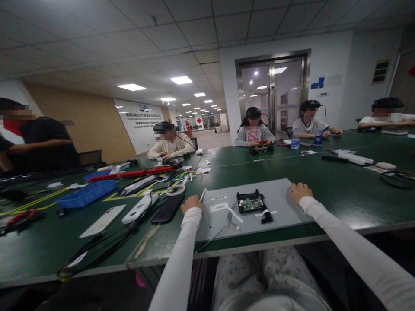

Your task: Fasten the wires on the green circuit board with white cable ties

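Note:
A flat grey panel lies on the green table in front of me, its right part nearer the far side. On it sits a black frame with a green circuit board. Thin grey cables trail from the left part of the board to the table edge. A black piece with a white strip lies below the frame. My left hand is closed at the panel's left edge, beside a thin pale strip I cannot make out. My right hand has its fingers curled over the right edge.
Left of the panel lie a black phone, a white device with a cable, a white phone and a blue tray. Several people sit or stand around the table. A water bottle stands at the far side.

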Demonstrator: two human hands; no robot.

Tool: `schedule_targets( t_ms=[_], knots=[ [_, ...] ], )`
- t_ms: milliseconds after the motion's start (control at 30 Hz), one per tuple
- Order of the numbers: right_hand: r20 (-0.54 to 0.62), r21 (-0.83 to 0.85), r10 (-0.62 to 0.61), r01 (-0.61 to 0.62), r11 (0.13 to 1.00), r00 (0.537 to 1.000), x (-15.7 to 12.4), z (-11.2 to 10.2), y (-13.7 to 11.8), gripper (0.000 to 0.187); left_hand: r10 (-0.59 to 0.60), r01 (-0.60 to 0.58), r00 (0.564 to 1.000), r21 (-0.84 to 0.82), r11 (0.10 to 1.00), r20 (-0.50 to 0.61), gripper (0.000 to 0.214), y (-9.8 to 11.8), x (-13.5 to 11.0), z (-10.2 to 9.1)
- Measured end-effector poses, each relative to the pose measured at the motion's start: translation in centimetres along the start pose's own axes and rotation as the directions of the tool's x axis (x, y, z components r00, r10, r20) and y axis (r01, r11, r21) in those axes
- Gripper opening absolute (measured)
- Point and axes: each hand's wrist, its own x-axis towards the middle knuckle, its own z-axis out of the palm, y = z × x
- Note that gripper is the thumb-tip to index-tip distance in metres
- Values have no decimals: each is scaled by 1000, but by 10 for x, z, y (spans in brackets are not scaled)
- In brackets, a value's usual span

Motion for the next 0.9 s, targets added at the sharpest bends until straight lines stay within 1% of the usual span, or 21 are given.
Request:
schedule_targets(
  t_ms=[100,200,300,367,467,567,633,700,767,800,833,867,900],
  knots=[
    [6,4,3,-3,1000,1000,-4,-1,-2,36,10,-12,999,-60,998,-33,25,0,1,-6],
    [10,0,12,-12,1000,1000,-8,-1,-6,35,41,-52,996,-144,988,-83,24,5,3,-16],
    [16,5,27,-27,1000,1000,-13,-3,-9,34,109,-138,986,-247,959,-127,23,17,3,-23],
    [15,13,41,-42,999,999,-16,-5,-11,35,170,-214,972,-299,930,-165,24,28,2,-25],
    [-13,11,66,-65,998,998,-20,-7,-15,34,244,-315,941,-343,885,-236,24,48,-1,-20],
    [-35,-3,71,-71,997,997,-24,-9,-18,32,297,-387,915,-381,840,-273,24,65,-6,-9],
    [-29,-8,64,-64,998,998,-26,-13,-19,32,337,-445,890,-420,791,-308,24,72,-10,0],
    [2,-9,46,-46,999,999,-27,-20,-22,33,377,-509,857,-467,723,-351,25,73,-13,10],
    [30,17,-17,17,1000,999,-27,-33,-30,36,404,-547,836,-511,663,-372,24,73,-17,17],
    [24,53,-77,76,996,997,-27,-41,-36,40,416,-561,828,-530,636,-377,24,72,-18,19],
    [-5,112,-168,168,979,986,-26,-49,-44,47,418,-568,823,-549,613,-385,24,72,-20,21],
    [-65,198,-278,285,938,958,-26,-57,-54,52,417,-570,821,-570,592,-390,24,72,-22,21],
    [-146,296,-372,399,868,917,-25,-64,-65,53,414,-568,822,-592,572,-390,24,73,-24,21]
  ],
)
